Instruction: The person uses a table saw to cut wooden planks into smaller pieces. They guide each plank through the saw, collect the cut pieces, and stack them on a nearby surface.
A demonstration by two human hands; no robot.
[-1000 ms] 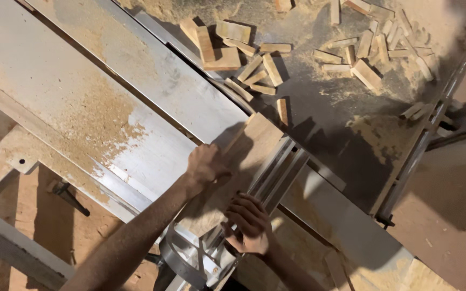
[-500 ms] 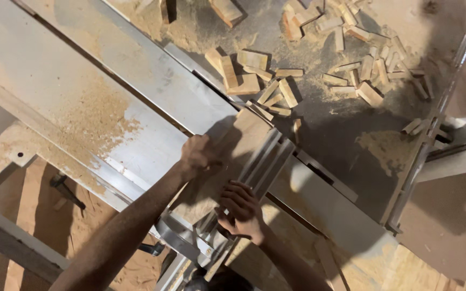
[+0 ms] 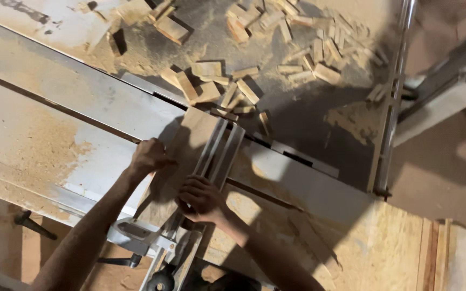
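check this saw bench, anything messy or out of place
Yes: wood offcuts lie scattered in loose heaps beyond the board, and sawdust coats the metal table. Both hands rest by the board.
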